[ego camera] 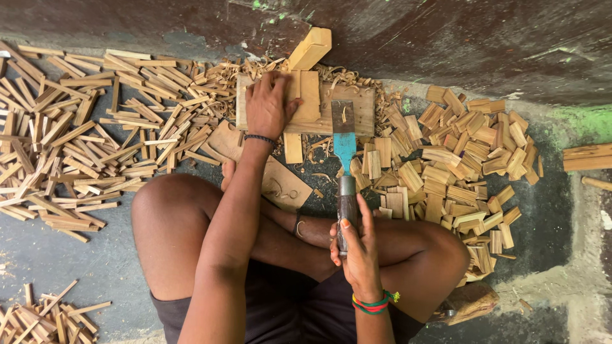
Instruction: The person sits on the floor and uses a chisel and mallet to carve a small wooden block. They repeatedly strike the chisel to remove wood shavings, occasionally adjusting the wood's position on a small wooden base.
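The right hand [357, 245] is clamping the dark handle of a broad chisel [344, 150], its blade resting on the wooden board [357, 105]. The left hand [271, 102] is lying flat, pinning a small wood piece [306, 95] just beside that edge. I'd worry the blade is skidding sideways toward those fingers.

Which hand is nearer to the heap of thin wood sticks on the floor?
Left. The left hand presses a wood piece on the board, beside the stick heap. The right hand grips the chisel handle, farther off.
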### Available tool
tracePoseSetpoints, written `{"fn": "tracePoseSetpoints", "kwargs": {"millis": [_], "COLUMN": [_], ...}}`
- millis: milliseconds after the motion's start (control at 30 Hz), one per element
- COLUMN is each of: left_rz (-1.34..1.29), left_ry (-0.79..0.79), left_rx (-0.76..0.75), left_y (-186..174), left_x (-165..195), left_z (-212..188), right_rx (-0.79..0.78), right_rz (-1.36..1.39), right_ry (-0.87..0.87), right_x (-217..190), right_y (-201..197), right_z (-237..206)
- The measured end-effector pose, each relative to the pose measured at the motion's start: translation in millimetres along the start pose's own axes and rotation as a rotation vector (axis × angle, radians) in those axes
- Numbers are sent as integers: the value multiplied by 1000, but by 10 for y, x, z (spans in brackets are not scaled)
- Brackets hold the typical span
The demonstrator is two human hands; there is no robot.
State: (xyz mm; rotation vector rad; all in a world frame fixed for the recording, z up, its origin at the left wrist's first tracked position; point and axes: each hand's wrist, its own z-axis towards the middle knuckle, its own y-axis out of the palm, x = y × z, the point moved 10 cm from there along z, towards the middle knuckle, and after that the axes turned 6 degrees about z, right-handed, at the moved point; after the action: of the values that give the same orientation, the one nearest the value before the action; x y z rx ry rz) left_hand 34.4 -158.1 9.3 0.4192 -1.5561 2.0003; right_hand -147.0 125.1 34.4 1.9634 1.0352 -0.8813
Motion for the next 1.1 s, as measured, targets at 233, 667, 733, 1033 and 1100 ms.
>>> {"fn": "tracePoseSetpoints", "kwargs": {"millis": [233,667,733,1033,1100], "left_rz": [-298,-416,-457,-446,-472], "left_ry": [322,508,471,400,417], "left_rx": [64,-342,-298,-346,-336], "left_y": [-247,-9,-38,174,166], "left_x": [699,1416,1335,1151,1144], "left_z": [-79,-428,-403,-385,-359], "right_rx": [22,-74,-88,-99,-70], "right_rz": [-36,-79,-112,-163,-187], "right_ry": [86,161,157,232,231], "right_x": [-24,-121,-139,-27,-61], "right_y": [31,246,268,433,467], "right_z": [-66,-13,23,14,14]}}
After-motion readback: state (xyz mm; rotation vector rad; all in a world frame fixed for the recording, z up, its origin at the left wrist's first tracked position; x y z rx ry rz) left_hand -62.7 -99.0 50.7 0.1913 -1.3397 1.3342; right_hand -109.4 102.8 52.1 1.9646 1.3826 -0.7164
